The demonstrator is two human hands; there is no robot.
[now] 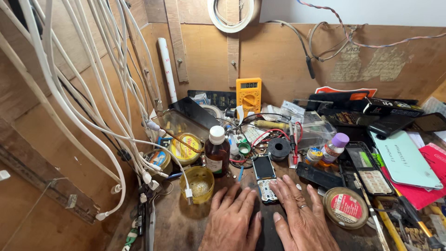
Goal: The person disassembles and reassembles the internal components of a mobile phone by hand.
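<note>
Two Hands Flat Beside an Opened Phone

Two bare hands down on a crowded wooden counter (186, 227), palms flat, nothing held in either. Largest of all, the counter itself, with wooden back wall behind, white cables (93, 93) hanging at ten o'clock. Next in size, a pale green flat case (404, 160) at three o'clock, then a yellow multimeter (248, 94) propped against the wall at twelve.

Left hand (232, 221) spread open, fingers extended, fingertips just short of the phone's lower left edge. Right hand (302, 218) likewise spread, ring on one finger, index fingertip touching or nearly touching the phone's lower right edge; cannot tell which. No grip closed on anything.

Smaller again: a brown glass bottle (217, 151) with white cap at eleven o'clock from the hands, a yellow plastic cup (197, 184) at ten, a round tin (345, 208) with red label at three.

Smallest, the phone (265, 178), lying flat between the two sets of fingertips, at twelve o'clock from the hands. Long axis running roughly twelve to six, tilted very slightly; screen end toward twelve, bare keypad board toward six. Front cover already off by the look of it, circuit board exposed at the lower half. Screen in place yet, no tool in hand, so judged early: opened, not worked on further.
</note>
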